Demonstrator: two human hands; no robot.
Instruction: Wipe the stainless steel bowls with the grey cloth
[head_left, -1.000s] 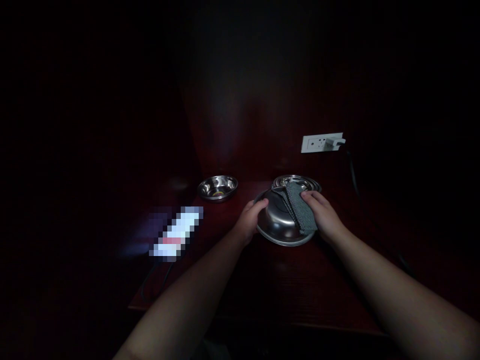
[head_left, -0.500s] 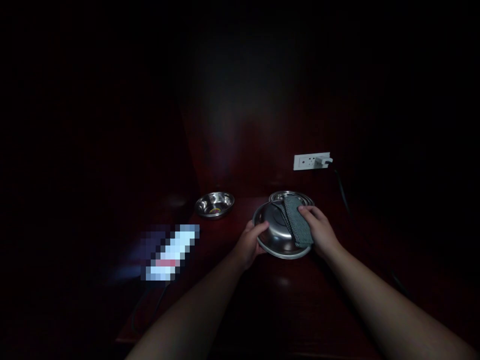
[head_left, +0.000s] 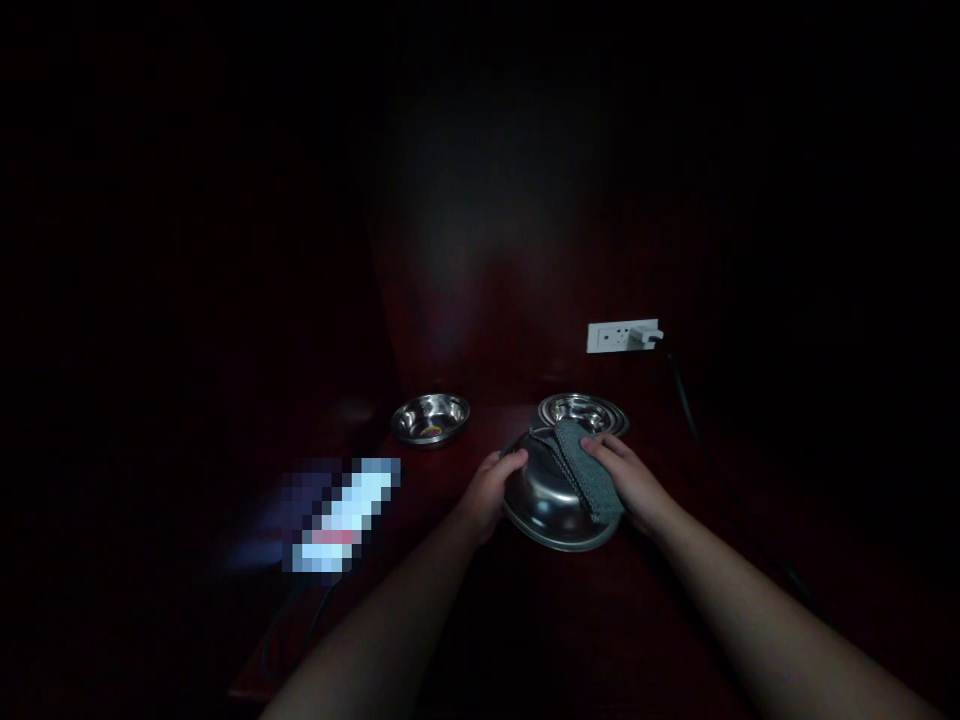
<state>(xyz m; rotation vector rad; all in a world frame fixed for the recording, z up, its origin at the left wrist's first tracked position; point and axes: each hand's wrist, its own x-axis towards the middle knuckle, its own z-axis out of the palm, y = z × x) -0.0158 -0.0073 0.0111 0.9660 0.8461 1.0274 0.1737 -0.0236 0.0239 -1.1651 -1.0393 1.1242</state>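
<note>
A shiny steel bowl (head_left: 551, 500) is tilted with its outer bottom toward me. My left hand (head_left: 487, 490) is closed on its left rim, thumb on the outside and the other fingers mostly hidden. Against the bowl's right side my right hand (head_left: 619, 475) presses a folded grey-green cloth (head_left: 589, 480), fingers closed over it. Just behind the held bowl stand nested steel bowls (head_left: 581, 408), partly covered by the cloth and the bowl. Another steel bowl (head_left: 431, 420) with a coloured sticker inside sits upright to the left.
On the left lies a bright, pixelated rectangular object (head_left: 345, 515), with thin cords near it. A white wall socket (head_left: 622, 336) holds a plug, whose dark cable (head_left: 686, 400) runs down to the right. The dark red table (head_left: 450, 620) is dimly lit.
The held bowl has tipped so that its rim is lower and nearer me. My right hand and the cloth have shifted slightly left and down across it. The whole view has dipped slightly.
</note>
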